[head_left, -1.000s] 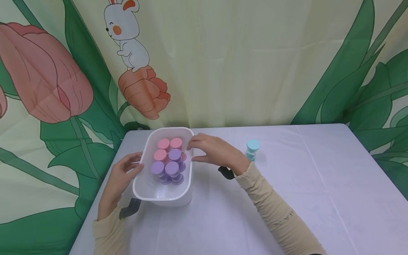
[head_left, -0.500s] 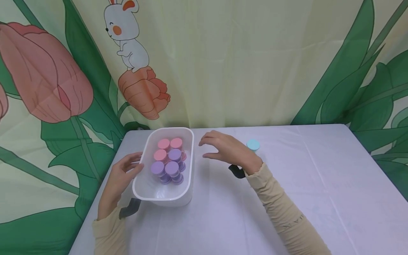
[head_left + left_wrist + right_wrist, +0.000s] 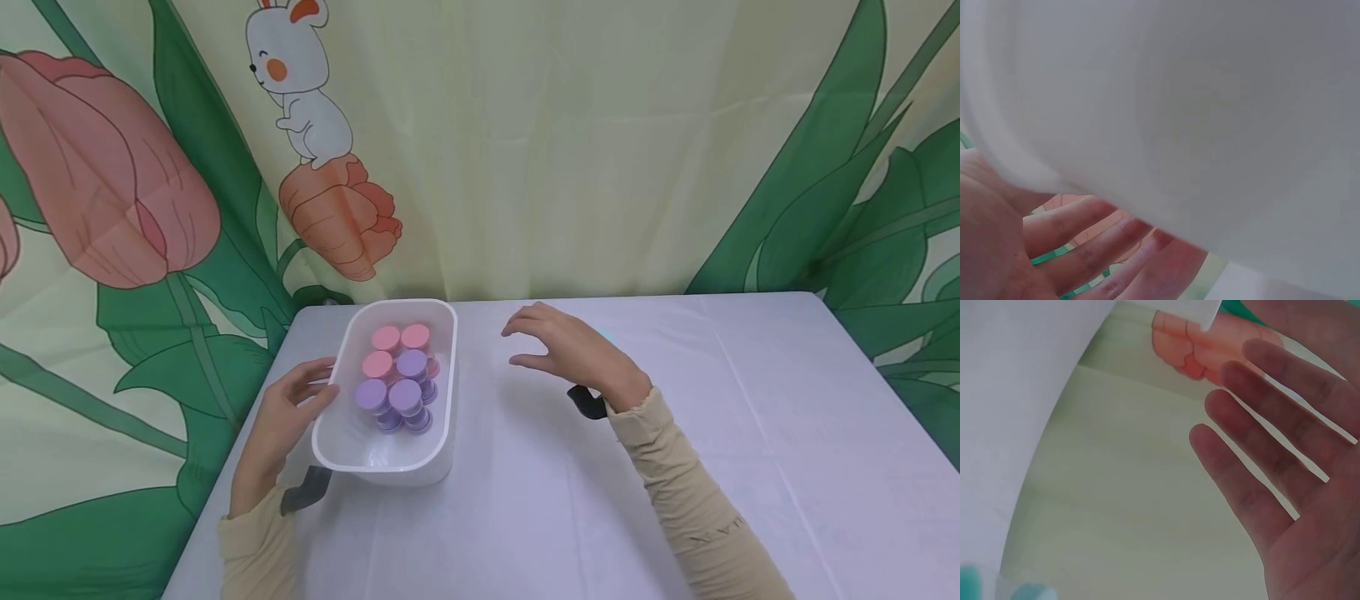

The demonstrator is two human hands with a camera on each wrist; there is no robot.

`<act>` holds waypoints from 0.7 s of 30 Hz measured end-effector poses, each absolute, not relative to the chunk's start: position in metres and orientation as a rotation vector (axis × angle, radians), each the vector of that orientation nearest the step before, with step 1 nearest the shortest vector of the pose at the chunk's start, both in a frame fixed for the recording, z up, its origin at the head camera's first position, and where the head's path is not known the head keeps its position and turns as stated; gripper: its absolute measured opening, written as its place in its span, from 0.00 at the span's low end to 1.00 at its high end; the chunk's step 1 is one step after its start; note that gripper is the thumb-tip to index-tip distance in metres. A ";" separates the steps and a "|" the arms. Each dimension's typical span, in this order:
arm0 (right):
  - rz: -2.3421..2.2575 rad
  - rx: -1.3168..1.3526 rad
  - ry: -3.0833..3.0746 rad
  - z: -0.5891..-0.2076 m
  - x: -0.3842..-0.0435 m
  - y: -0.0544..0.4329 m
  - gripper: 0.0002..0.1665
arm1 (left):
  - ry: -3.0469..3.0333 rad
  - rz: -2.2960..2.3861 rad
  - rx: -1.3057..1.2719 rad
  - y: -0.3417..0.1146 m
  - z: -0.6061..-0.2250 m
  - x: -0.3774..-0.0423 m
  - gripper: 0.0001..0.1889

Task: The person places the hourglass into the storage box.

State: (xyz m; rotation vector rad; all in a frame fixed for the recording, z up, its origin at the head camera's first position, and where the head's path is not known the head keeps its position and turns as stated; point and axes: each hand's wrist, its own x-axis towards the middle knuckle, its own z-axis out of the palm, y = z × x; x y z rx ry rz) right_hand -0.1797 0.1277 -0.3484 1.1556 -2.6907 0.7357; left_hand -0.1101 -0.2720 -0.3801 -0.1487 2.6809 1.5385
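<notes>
A white plastic bin (image 3: 366, 448) stands on the left of the table, holding several sand timers with pink caps (image 3: 386, 338) and purple caps (image 3: 406, 397). My left hand (image 3: 288, 412) rests against the bin's left side, thumb at the rim; in the left wrist view its fingers (image 3: 1094, 256) stretch along the white wall. To the right of the bin, my right hand (image 3: 573, 350) hovers over the table with spread fingers (image 3: 1235, 469) and holds nothing. Behind it a turquoise sand timer (image 3: 606, 335) is almost wholly hidden; blurred turquoise parts (image 3: 1034, 591) appear low in the right wrist view.
A white cloth covers the table (image 3: 517, 517). Behind it hangs a pale curtain (image 3: 585, 167) printed with a rabbit, a carrot, a tulip and green leaves. Dark straps (image 3: 587, 402) show at both wrists.
My right hand has let go of the bin's right rim and moved right, now covering most of the turquoise sand timer. The left hand and the bin have stayed put.
</notes>
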 end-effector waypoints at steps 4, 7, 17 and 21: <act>0.753 1.105 -2.724 -0.350 -0.180 0.139 0.19 | 2.678 1.542 -0.149 -0.272 -0.380 -0.110 0.33; 0.774 1.072 -2.741 -0.352 -0.180 0.146 0.20 | 2.677 1.543 -0.149 -0.272 -0.381 -0.110 0.33; 0.816 1.010 -2.754 -0.363 -0.180 0.165 0.21 | 2.685 1.536 -0.150 -0.272 -0.381 -0.110 0.34; 0.809 0.978 -2.765 -0.367 -0.179 0.172 0.22 | 2.689 1.531 -0.148 -0.272 -0.381 -0.110 0.34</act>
